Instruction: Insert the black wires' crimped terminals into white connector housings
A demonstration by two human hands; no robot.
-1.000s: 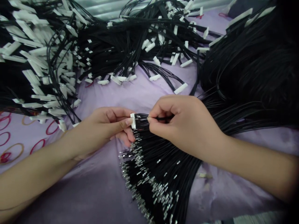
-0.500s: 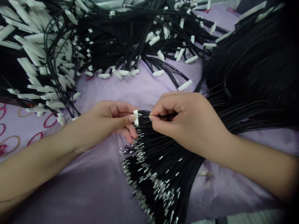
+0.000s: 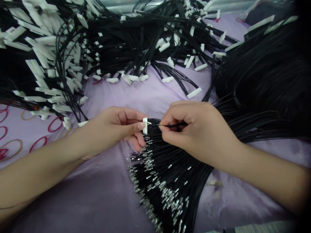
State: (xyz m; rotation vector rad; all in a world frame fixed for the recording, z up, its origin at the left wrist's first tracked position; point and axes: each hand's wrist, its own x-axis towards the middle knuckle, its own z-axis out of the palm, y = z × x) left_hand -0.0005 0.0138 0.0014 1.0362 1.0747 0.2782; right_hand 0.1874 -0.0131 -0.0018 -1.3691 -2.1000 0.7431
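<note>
Going left to right, we're seeing a lilac cloth [image 3: 150,97] lying under everything, with a print of red and gold rings [image 3: 54,124] showing at far left. A heaped pile of black wire harnesses [image 3: 121,51] is sprawling across the top left and centre, ending in long white plastic connectors [image 3: 36,48]. Our left hand [image 3: 114,129] is reaching in from the left, thumb and fingers closed, gripping a narrow white plastic connector housing [image 3: 145,126] between the thumb pad [image 3: 141,126] and the fingers behind it. The housing is sitting between the hands, inside the left hand's grip, its long axis standing roughly upright in view. Our right hand [image 3: 196,132] is coming in from the right, thumb and forefinger pinching one thin black wire [image 3: 173,125]. That wire is lying nearly level, crossing the housing's long axis, with its metal tip pointing left and sitting right at the housing's face; we can't tell if it's entered. Below the hands, a fan of black wires with bright crimped metal terminals [image 3: 157,191] is spreading down the cloth. At far right, a dense mass of black wire [image 3: 262,74] is filling the upper corner.
</note>
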